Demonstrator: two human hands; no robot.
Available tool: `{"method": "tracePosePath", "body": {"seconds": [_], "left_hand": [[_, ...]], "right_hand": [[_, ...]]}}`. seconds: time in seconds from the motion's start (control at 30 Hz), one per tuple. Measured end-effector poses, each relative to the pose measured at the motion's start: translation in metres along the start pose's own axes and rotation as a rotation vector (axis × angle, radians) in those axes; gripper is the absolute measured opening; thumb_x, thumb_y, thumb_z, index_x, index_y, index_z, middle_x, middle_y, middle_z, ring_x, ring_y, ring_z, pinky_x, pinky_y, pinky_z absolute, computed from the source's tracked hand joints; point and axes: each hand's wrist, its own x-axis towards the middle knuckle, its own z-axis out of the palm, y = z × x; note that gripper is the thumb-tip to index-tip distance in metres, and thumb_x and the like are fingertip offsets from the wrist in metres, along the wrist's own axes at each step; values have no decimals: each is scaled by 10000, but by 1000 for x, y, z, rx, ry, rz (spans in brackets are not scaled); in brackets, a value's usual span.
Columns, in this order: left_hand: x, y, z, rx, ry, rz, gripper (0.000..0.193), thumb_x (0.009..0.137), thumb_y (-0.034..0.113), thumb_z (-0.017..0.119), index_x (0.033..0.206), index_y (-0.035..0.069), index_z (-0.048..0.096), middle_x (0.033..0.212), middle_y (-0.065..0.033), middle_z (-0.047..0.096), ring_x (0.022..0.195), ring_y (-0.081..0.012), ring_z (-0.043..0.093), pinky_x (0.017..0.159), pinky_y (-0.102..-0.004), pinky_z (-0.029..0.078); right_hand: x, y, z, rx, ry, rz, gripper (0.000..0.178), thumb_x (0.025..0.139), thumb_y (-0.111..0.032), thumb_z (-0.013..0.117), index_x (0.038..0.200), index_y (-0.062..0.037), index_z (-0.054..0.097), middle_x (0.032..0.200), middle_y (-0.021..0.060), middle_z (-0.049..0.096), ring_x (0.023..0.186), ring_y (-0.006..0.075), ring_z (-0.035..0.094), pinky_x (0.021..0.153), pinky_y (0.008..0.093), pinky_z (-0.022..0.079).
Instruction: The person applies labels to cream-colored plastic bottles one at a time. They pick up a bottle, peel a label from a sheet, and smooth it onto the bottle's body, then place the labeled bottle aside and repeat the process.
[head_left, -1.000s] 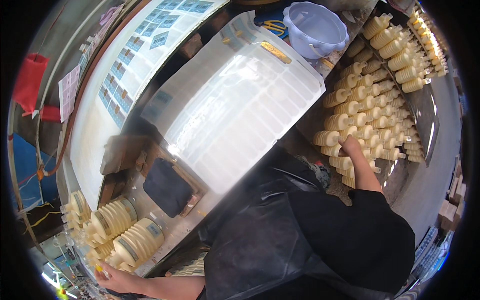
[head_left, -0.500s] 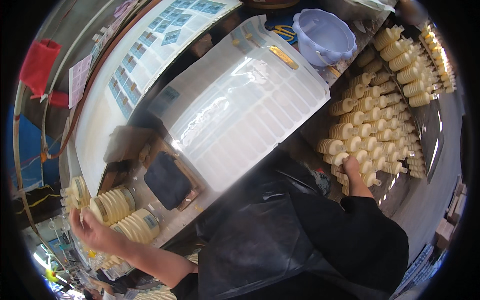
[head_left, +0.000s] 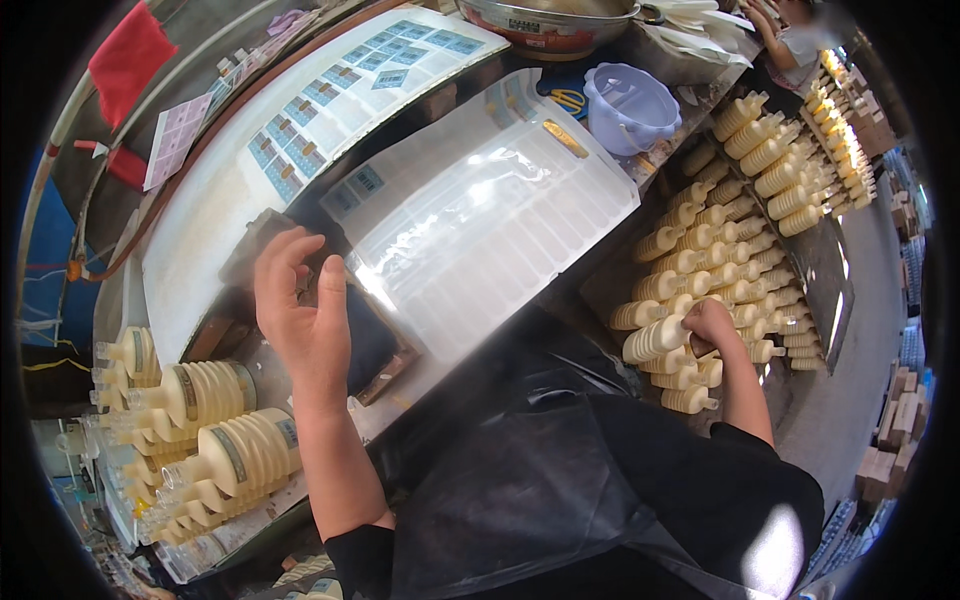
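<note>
My right hand [head_left: 708,325] is closed around the neck end of a cream ribbed bottle [head_left: 655,341], which it holds at the near side of a large group of similar bottles [head_left: 720,250]. My left hand [head_left: 310,320] is raised with fingers apart and nothing in it. It hovers over a dark pad [head_left: 372,345] in a wooden frame, partly hiding it. Beside the pad lies a glossy translucent sheet [head_left: 500,230] with rows of pale rectangles, and a few blue labels remain at its far end. Labelled ribbed bottles [head_left: 240,455] lie stacked at the lower left.
A slanted white board [head_left: 200,250] carries several blue labels [head_left: 320,118]. A lavender tub [head_left: 628,112] stands at the back, beside yellow-handled scissors [head_left: 568,101] and a metal basin [head_left: 545,28]. Another person [head_left: 790,40] is at the far right. A red cloth [head_left: 128,65] hangs at left.
My left hand has moved from the stacked labelled bottles rightward and up to the pad. My right hand has pulled a bottle slightly up from the group. The view has shifted.
</note>
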Motion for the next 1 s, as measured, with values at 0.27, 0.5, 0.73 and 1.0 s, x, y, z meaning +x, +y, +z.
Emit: {"method": "tracePosePath", "body": {"seconds": [0.27, 0.5, 0.73, 1.0], "left_hand": [[-16, 1, 9, -291, -249, -146, 291, 837, 62, 743, 1121, 52, 683, 1209, -79, 670, 1100, -183, 620, 893, -318, 493], [-30, 50, 47, -442, -740, 146, 960, 669, 260, 947, 1477, 31, 481, 1416, -133, 600, 1314, -252, 578, 1097, -400, 463], [-53, 28, 21, -855, -518, -463, 1059, 648, 330, 956, 1499, -11, 425, 1384, -148, 575, 1274, -239, 569, 1083, -382, 458], [-48, -28, -26, -541, 104, -765, 933, 800, 301, 842, 1502, -47, 335, 1325, -207, 587, 1170, -268, 630, 945, -375, 556]], "right_hand": [[-134, -163, -150, -265, 49, -571, 246, 696, -230, 729, 876, -74, 790, 745, 176, 703, 725, 358, 703, 694, 433, 559], [-163, -292, -238, -161, -196, -1497, 227, 797, -220, 784, 935, -41, 775, 766, 91, 724, 634, 238, 690, 578, 334, 529], [-138, -421, -184, 361, -393, -1240, 449, 941, -330, 708, 1216, 19, 647, 902, 47, 703, 779, 110, 655, 687, 281, 528], [-126, -481, 2, 575, -713, -1168, 694, 953, -448, 678, 1446, 12, 513, 1294, 205, 661, 1138, 254, 665, 952, 381, 532]]}}
